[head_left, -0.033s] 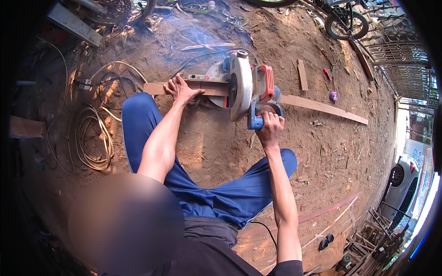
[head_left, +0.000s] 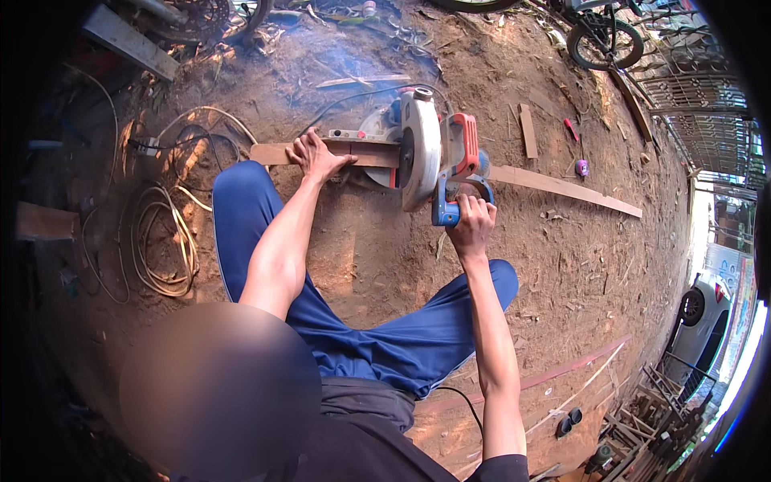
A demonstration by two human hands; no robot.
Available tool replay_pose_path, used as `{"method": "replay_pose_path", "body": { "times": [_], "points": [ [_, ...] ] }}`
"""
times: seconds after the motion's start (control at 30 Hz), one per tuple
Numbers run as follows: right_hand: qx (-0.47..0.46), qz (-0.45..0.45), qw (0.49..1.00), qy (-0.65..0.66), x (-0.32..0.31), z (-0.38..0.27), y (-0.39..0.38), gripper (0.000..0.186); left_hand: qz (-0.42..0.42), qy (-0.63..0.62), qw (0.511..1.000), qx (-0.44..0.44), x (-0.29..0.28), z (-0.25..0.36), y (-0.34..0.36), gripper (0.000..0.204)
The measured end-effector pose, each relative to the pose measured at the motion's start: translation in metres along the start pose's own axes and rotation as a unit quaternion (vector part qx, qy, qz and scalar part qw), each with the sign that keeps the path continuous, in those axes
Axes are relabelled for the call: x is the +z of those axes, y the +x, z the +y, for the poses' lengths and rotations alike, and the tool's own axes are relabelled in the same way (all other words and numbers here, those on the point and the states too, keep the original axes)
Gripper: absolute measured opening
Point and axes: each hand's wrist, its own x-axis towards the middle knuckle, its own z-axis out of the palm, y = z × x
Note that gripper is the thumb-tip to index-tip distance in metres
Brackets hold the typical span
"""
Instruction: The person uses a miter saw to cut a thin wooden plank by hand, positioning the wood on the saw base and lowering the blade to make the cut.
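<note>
A miter saw [head_left: 421, 153] with a pale blade guard, orange-red motor parts and a blue handle [head_left: 444, 212] sits on the dirt in front of me. My right hand [head_left: 472, 226] is closed around that handle. Across the saw's base, against the fence [head_left: 347, 135], lies a brown wooden board [head_left: 376, 153]. My left hand [head_left: 320, 157] grips this board left of the blade, fingers over the fence and thumb stretched along the wood toward the guard. The guard hides the blade's contact with the wood. To the right, a long strip of wood [head_left: 562, 188] extends from behind the saw.
A coiled yellowish cable [head_left: 170, 249] lies left of my knee. Beyond the saw are a short wood piece [head_left: 527, 131], a red-handled tool [head_left: 571, 130] and a pink tape measure [head_left: 581, 167]. Bluish haze hangs behind the saw. Wheels [head_left: 604, 44] stand at the far edge, a white car [head_left: 700, 321] far right.
</note>
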Motion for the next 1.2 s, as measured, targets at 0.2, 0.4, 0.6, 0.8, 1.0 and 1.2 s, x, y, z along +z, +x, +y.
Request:
{"method": "replay_pose_path", "body": {
  "times": [0.2,0.4,0.6,0.8,1.0,1.2],
  "points": [
    [-0.003,0.005,1.000,0.000,-0.002,-0.002,0.001,0.031,-0.001,0.006,1.000,-0.006,-0.004,0.001,-0.001,0.142],
    [-0.001,-0.001,1.000,-0.001,-0.002,-0.003,0.002,0.029,-0.015,0.001,1.000,-0.008,-0.008,0.001,-0.001,0.141],
    [-0.006,0.004,1.000,-0.001,-0.003,-0.003,0.003,0.026,-0.017,0.003,1.000,-0.015,-0.008,0.004,-0.002,0.141],
    [-0.003,0.003,1.000,-0.001,-0.002,-0.005,0.003,0.028,-0.013,0.007,1.000,-0.012,-0.007,0.002,0.000,0.140],
    [-0.006,0.000,1.000,-0.007,-0.002,-0.003,0.002,0.029,-0.009,0.009,1.000,-0.019,-0.004,0.003,0.000,0.139],
    [-0.003,-0.001,1.000,-0.007,-0.001,-0.002,0.002,0.030,0.005,0.010,1.000,-0.006,0.001,0.001,0.000,0.137]
  ]
}}
